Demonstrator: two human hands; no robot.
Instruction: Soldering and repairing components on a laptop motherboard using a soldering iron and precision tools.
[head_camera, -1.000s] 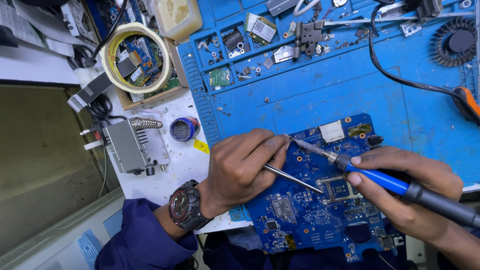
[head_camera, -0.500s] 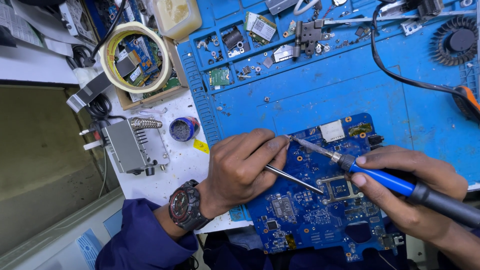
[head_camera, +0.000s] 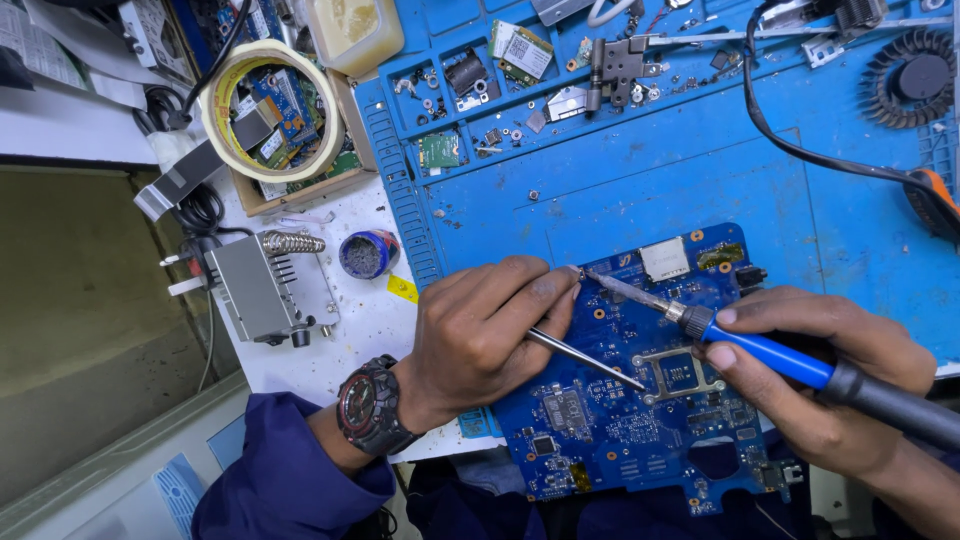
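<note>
Almost nothing has moved: the right hand (head_camera: 820, 375) stays clamped on the blue soldering iron (head_camera: 770, 350), its tip at the circuit board (head_camera: 640, 400) centre, while the left hand (head_camera: 485, 330) stays closed on tweezers (head_camera: 585, 358).

The board (head_camera: 640, 400) under both hands is deep blue, speckled with gold pads and grey chips. The iron (head_camera: 790, 360) in the right hand (head_camera: 820, 380) has a bright blue grip and black handle. Above the hands the mat (head_camera: 680, 180) is lighter blue. On the left wrist the watch (head_camera: 368, 408) is black with red. The sleeve (head_camera: 280, 480) is navy. Left of the left hand (head_camera: 480, 335), the tape roll (head_camera: 272, 110) is cream.
</note>
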